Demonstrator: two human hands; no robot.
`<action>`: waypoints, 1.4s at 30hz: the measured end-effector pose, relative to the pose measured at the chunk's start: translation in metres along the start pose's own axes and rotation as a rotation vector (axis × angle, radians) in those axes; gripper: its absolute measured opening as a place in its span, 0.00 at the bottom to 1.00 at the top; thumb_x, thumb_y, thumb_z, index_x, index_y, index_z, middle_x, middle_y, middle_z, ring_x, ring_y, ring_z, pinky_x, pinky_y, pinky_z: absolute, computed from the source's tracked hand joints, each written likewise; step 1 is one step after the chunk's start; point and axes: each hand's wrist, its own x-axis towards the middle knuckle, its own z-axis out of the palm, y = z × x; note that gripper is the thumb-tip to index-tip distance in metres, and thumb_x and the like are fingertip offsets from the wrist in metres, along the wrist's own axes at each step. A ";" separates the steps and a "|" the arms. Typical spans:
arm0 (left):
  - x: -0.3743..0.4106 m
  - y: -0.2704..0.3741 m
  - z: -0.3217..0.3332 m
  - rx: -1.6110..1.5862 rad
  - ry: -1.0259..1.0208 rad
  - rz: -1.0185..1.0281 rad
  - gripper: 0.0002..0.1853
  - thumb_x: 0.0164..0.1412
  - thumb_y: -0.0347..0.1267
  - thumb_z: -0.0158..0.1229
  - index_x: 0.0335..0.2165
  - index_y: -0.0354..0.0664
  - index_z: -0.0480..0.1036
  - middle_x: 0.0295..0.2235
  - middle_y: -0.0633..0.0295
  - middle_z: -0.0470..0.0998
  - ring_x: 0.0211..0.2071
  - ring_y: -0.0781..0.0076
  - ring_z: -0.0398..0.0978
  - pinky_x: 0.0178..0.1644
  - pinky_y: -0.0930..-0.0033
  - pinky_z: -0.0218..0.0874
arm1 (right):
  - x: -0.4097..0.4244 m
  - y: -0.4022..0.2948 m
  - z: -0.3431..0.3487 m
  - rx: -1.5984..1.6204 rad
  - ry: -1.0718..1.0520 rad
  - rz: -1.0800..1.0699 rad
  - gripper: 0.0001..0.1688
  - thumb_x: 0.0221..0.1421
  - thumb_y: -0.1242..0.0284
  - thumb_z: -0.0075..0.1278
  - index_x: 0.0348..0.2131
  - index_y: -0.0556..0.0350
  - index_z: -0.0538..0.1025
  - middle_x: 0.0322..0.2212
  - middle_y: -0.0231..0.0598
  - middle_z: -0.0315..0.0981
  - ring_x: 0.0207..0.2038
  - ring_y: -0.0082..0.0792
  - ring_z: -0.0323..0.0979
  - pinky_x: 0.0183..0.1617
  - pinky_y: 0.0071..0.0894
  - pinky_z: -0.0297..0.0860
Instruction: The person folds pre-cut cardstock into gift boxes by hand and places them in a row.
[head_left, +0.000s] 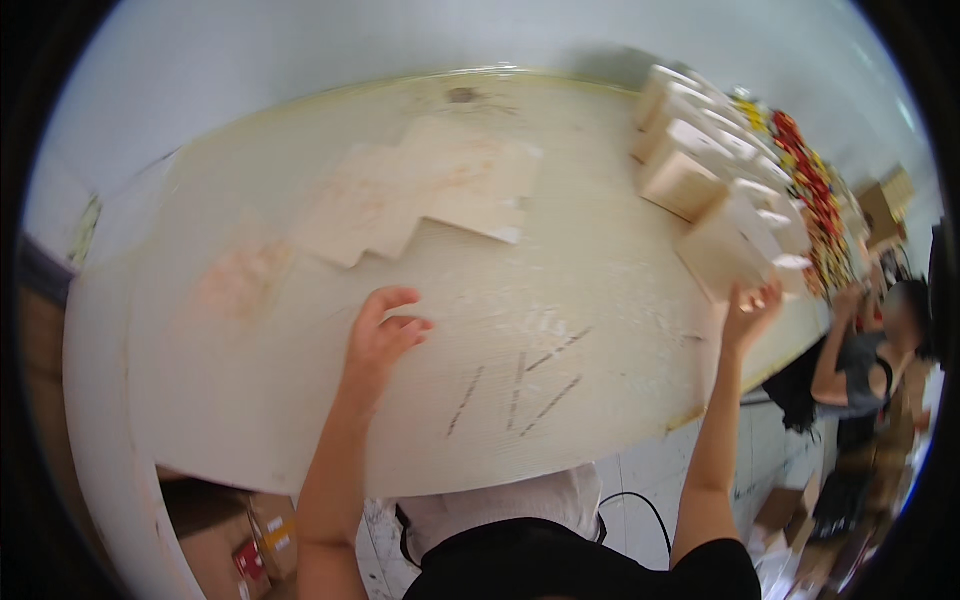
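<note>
My left hand (386, 330) is over the middle of the pale table, its fingers curled apart with nothing between them. Beyond it lie overlapping flat cream sheets (480, 180), apparently card. My right hand (750, 311) is at the right, fingers spread, by the lower edge of the nearest cream box (724, 247). Blur hides whether the fingertips touch that box. Behind it, more upright cream boxes (686, 180) with white rounded tops stand close together in rows.
A heap of red and yellow small pieces (810, 169) lies behind the boxes. A person (862, 367) is at the far right. Cardboard boxes lie under the table (225, 420) at lower left and on the floor (637, 480) at right. A black cable (652, 502) crosses the floor.
</note>
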 end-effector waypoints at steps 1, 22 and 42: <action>-0.002 0.001 -0.004 0.005 0.018 -0.001 0.16 0.52 0.30 0.49 0.41 0.40 0.62 0.42 0.64 0.64 0.37 0.75 0.69 0.41 0.73 0.59 | -0.002 -0.021 -0.001 -0.154 0.087 -0.043 0.38 0.41 0.73 0.59 0.49 0.62 0.58 0.43 0.46 0.56 0.41 0.38 0.61 0.40 0.31 0.64; 0.013 -0.014 -0.038 -0.074 0.633 0.268 0.10 0.53 0.32 0.48 0.37 0.45 0.64 0.35 0.66 0.67 0.38 0.77 0.65 0.38 0.73 0.57 | -0.062 -0.325 0.123 0.525 -0.305 -1.145 0.18 0.37 0.78 0.50 0.35 0.49 0.75 0.44 0.39 0.64 0.45 0.40 0.64 0.44 0.38 0.63; -0.011 0.011 -0.012 -0.434 -0.065 -0.079 0.19 0.55 0.26 0.50 0.46 0.34 0.60 0.41 0.58 0.70 0.39 0.71 0.71 0.40 0.69 0.65 | -0.063 -0.241 0.030 0.915 -0.867 -0.527 0.22 0.34 0.90 0.39 0.34 0.62 0.74 0.42 0.47 0.66 0.47 0.44 0.64 0.51 0.35 0.61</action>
